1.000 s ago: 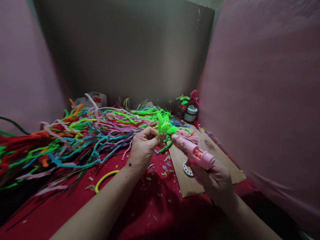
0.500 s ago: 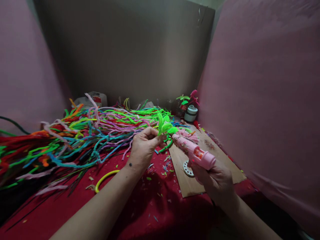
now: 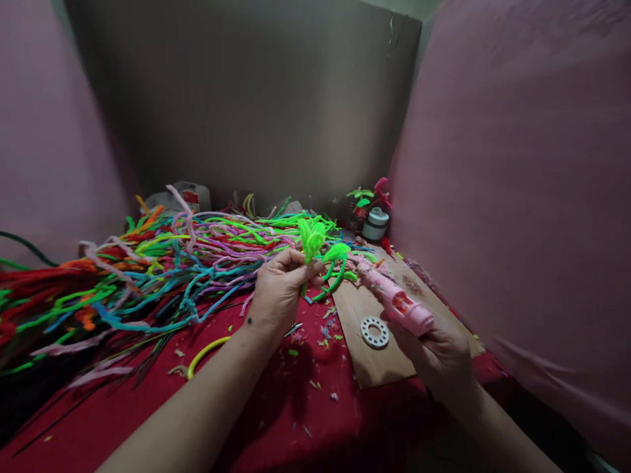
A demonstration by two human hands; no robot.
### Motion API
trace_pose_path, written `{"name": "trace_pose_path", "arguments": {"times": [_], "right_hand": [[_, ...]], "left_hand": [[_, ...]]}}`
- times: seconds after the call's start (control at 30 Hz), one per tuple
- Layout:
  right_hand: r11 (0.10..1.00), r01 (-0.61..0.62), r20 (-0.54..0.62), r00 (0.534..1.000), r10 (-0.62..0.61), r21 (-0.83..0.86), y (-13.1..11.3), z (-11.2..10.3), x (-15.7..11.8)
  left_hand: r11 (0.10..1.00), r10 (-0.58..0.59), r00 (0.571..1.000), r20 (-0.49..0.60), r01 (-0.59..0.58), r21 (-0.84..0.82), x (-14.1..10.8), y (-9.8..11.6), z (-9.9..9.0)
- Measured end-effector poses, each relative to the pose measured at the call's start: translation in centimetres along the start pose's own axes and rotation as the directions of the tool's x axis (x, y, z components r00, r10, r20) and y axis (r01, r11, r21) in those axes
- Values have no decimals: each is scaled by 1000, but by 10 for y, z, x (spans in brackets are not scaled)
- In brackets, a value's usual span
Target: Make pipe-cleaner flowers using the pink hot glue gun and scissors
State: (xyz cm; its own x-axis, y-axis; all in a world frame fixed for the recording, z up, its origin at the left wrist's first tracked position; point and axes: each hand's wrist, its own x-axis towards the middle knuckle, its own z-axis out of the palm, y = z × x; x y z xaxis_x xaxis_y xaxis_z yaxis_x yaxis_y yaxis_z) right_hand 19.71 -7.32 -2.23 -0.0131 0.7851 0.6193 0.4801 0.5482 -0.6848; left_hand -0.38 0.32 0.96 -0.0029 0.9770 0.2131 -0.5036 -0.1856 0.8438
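My left hand [image 3: 277, 286] pinches a green flower [image 3: 311, 242] between thumb and fingers; my right hand [image 3: 441, 361] is wrapped around a pink glue gun [image 3: 394, 299], its nozzle pointing toward the flower. Just left of my right hand, a white ring [image 3: 374, 332] lies on a board [image 3: 352, 318]. Beyond and left of my left hand, colourful pipe cleaners [image 3: 221, 246] cover the red tabletop [image 3: 296, 433].

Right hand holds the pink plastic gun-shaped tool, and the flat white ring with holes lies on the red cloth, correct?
Not quite: in the head view, the flat white ring lies on the flat brown board. The right hand does hold the pink plastic gun-shaped tool.
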Motion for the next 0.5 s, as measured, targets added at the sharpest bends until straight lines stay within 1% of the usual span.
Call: {"name": "trace_pose_path", "arguments": {"times": [0.03, 0.07, 0.1, 0.17, 0.23, 0.27, 0.37, 0.43, 0.5], "right_hand": [[992, 58, -18, 998, -60, -110, 10, -6, 0], [972, 101, -11, 994, -106, -213, 21, -12, 1], [938, 150, 3, 988, -157, -312, 32, -19, 2], [833, 223, 21, 969, -247, -507, 55, -34, 5], [765, 195, 100, 980, -170, -614, 73, -46, 7], [738, 155, 125, 987, -96, -657, 80, -51, 7], [650, 62, 142, 987, 71, -758, 95, -59, 9], [594, 44, 142, 983, 119, -803, 103, -61, 10], [557, 48, 157, 976, 149, -829, 107, -64, 13]], "left_hand": [[1000, -14, 1000, -8, 14, -19, 0, 1, 1], [999, -26, 1000, -15, 25, -38, -1, 3, 1], [998, -36, 999, -18, 35, -53, -1, 3, 2], [996, -51, 999, -15, 50, -75, -1, 4, 2], [995, -61, 998, -15, 59, -84, -1, 4, 2], [994, -64, 998, -17, 62, -85, -1, 4, 2], [993, -80, 996, -31, 77, -90, -1, 3, 3], [992, -87, 996, -35, 83, -90, 0, 2, 4], [992, -90, 995, -37, 86, -96, 0, 1, 4]]}}
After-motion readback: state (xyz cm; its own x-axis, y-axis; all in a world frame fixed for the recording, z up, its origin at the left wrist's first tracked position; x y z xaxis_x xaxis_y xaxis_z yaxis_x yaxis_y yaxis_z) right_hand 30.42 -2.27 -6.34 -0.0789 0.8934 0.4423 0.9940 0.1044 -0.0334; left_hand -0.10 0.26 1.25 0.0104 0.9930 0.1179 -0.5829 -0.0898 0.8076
